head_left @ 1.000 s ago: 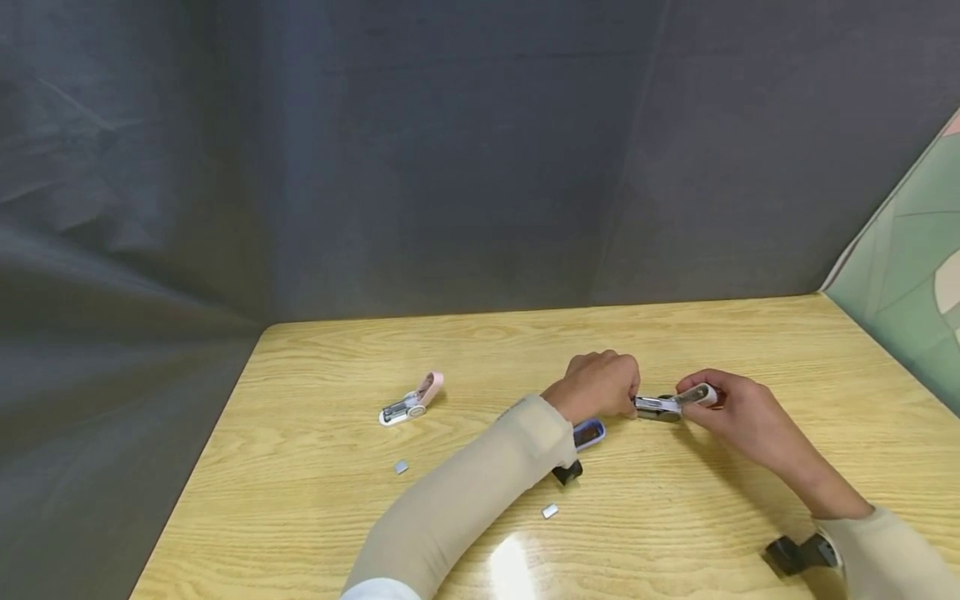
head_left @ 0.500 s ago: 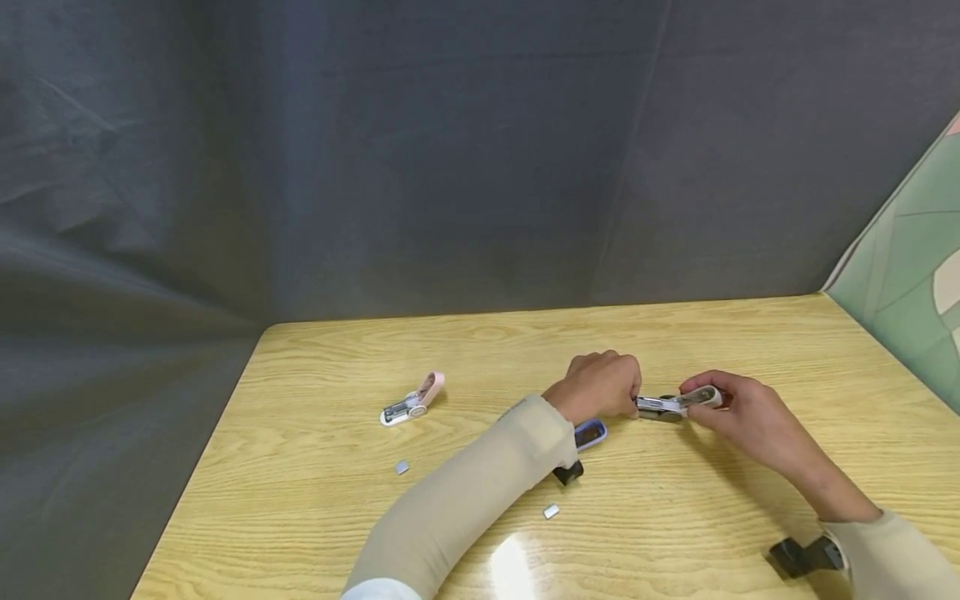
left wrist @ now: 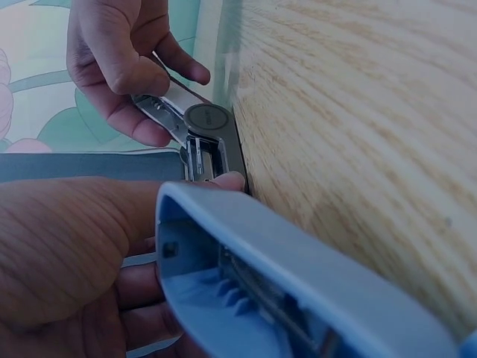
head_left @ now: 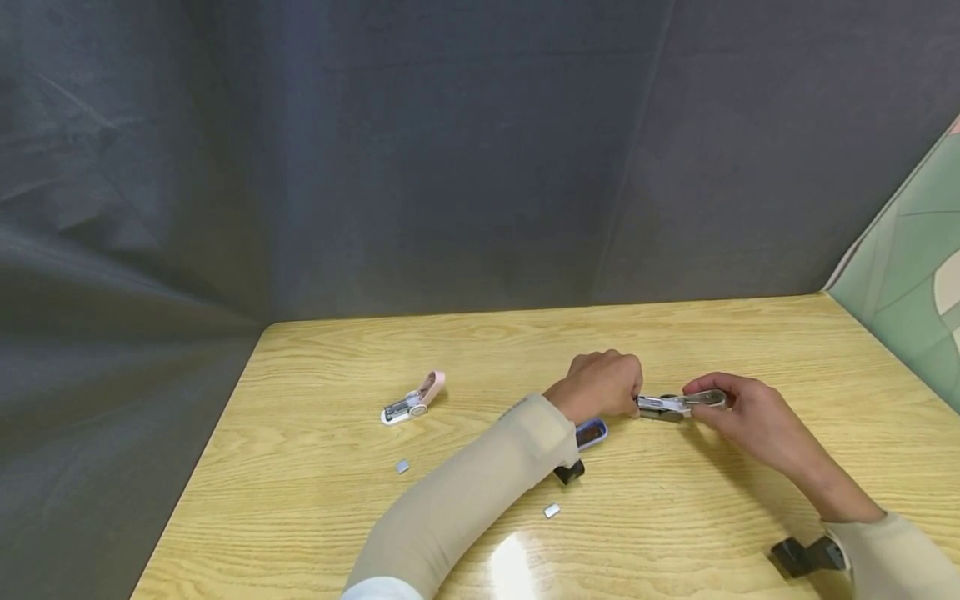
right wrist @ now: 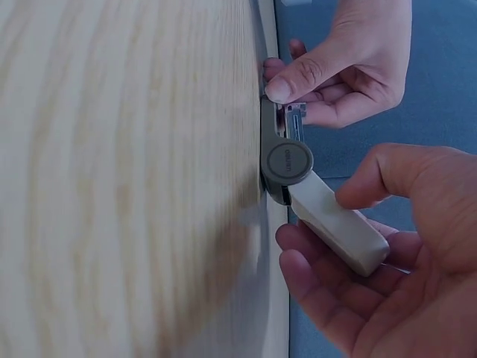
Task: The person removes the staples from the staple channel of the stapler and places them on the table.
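Note:
A grey-and-white stapler (head_left: 662,407) lies spread open on the table between my two hands. My left hand (head_left: 602,385) pinches the end of its grey base; in the right wrist view, the thumb (right wrist: 301,78) presses near the metal staple channel (right wrist: 295,123). My right hand (head_left: 757,421) holds the white top arm (right wrist: 339,224), thumb on one side and fingers on the other. That arm is swung back, away from the base. A blue stapler (head_left: 592,434) sits beside my left wrist, partly hidden by the sleeve, its hollow top raised in the left wrist view (left wrist: 223,253).
A pink-and-white stapler (head_left: 408,406), also opened up, stands on the left of the wooden table (head_left: 300,500). Two small silver staple strips (head_left: 552,510) lie nearer the front. Dark sheeting (head_left: 450,167) rises behind the table, and a patterned green cloth (head_left: 907,242) at the right.
The stapler's white top arm has tilted further back and lower, with my right hand shifting slightly right and down. My left hand stays almost still on the base.

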